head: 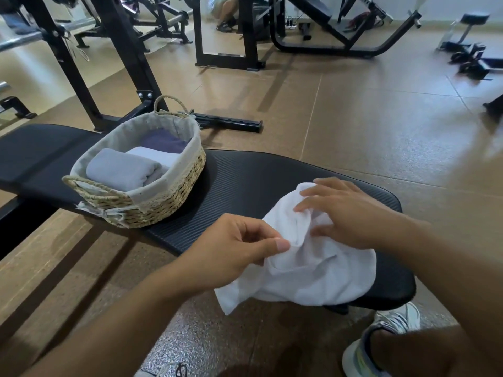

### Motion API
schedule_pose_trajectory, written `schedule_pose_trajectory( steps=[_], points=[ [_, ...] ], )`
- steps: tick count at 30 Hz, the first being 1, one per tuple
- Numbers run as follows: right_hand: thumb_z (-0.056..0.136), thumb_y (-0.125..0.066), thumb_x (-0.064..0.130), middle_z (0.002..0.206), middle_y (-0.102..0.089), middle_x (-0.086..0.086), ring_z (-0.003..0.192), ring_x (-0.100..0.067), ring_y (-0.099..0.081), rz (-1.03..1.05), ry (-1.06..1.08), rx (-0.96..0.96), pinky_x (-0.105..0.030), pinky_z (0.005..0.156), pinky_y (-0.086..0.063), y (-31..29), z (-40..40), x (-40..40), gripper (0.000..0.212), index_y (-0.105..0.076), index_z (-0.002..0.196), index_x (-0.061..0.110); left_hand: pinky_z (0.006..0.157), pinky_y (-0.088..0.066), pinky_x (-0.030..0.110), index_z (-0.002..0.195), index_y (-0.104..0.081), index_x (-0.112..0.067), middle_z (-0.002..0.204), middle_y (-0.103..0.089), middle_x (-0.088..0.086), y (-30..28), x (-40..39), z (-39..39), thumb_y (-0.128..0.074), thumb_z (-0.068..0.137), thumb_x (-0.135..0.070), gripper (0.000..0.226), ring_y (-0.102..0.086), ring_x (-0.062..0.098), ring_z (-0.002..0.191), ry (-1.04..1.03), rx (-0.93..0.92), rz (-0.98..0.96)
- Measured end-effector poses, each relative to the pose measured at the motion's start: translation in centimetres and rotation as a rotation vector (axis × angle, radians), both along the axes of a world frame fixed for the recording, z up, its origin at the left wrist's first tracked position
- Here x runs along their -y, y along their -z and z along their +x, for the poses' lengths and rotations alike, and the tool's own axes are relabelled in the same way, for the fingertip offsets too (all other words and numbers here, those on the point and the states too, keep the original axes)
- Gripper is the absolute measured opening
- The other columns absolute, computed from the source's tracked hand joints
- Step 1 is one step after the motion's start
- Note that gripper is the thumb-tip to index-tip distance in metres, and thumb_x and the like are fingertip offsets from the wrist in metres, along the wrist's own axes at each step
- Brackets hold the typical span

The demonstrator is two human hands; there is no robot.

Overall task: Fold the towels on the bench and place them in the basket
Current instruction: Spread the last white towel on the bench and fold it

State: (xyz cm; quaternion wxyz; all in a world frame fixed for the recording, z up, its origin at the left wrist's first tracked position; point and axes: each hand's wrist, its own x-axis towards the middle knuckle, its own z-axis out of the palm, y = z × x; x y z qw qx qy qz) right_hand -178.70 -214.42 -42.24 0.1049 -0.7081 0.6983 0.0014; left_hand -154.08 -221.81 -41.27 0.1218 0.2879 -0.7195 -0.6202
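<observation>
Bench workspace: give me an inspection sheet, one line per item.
Surface: black padded bench, ribbed cover.
Job's things: white towel crumpled at the bench's near end, one corner hanging off; woven basket on the bench holding a grey towel, a pale towel and a purple towel, folded.
Clutter: nothing seen.
Grippers: left hand pinches the white towel; right hand rests on it, fingers spread.
Cables: power strip on the floor, far back.
Surroundings: gym machines, brown tiled floor.

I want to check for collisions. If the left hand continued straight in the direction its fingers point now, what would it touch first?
Probably the right hand. The left hand pinches the white towel, pointing right toward it across the bunched cloth. Depth is unclear from one view.
</observation>
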Motion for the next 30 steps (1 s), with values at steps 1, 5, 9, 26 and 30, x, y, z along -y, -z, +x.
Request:
schedule_pose_trajectory(
  steps=[1, 5, 9, 26, 30],
  points=[
    [0.094, -0.064, 0.046, 0.157, -0.035, 0.020, 0.153, -0.013, -0.013, 0.001, 0.029, 0.000, -0.037, 0.124, -0.014, 0.2, -0.5, 0.1, 0.037, -0.055, 0.130, 0.048, 0.079, -0.058, 0.032, 0.087, -0.079, -0.010, 0.089, -0.078, 0.012, -0.2, 0.4, 0.3, -0.075, 0.084, -0.028, 0.019, -0.071, 0.017, 0.081, 0.033, -0.002, 0.023],
    [0.092, -0.065, 0.049, 0.140, -0.054, 0.017, 0.149, -0.015, -0.023, -0.011, 0.059, 0.027, -0.035, 0.119, -0.022, 0.7, -1.9, 0.5, 0.016, -0.061, 0.101, 0.037, 0.076, -0.062, 0.034, 0.084, -0.076, -0.011, 0.085, -0.077, 0.010, 0.3, 2.9, 0.9, -0.071, 0.090, -0.023, 0.014, -0.072, 0.022, 0.082, -0.313, -0.048, -0.019],
    [0.080, -0.070, 0.065, 0.136, -0.056, 0.022, 0.148, -0.006, -0.022, -0.040, -0.037, 0.106, -0.028, 0.120, -0.018, -0.8, -0.8, 0.0, 0.030, -0.056, 0.088, 0.040, 0.080, -0.062, 0.049, 0.085, -0.074, -0.021, 0.080, -0.076, 0.001, 2.1, 6.2, 2.3, -0.070, 0.094, -0.028, 0.013, -0.073, 0.027, 0.084, -0.619, 0.062, -0.246],
    [0.087, -0.068, 0.052, 0.102, -0.069, 0.013, 0.105, -0.013, -0.065, -0.393, -0.125, 0.625, -0.027, 0.088, -0.050, -7.9, 3.6, -5.6, 0.033, -0.065, 0.065, 0.028, 0.088, -0.057, 0.055, 0.089, -0.068, -0.023, 0.090, -0.073, 0.003, 2.7, 8.5, 3.3, -0.066, 0.097, -0.034, 0.014, -0.069, 0.023, 0.089, -0.739, 0.104, -0.301],
    [0.077, -0.070, 0.054, 0.065, -0.069, 0.010, 0.062, -0.007, -0.063, -0.330, 0.288, 0.549, -0.026, 0.061, -0.049, -6.7, 0.0, -4.5, 0.030, -0.071, 0.065, 0.027, 0.095, -0.055, 0.057, 0.085, -0.073, -0.025, 0.091, -0.077, 0.001, 2.3, 8.7, 4.3, -0.069, 0.096, -0.033, 0.014, -0.071, 0.029, 0.099, -0.751, -0.017, -0.167]
  ],
)
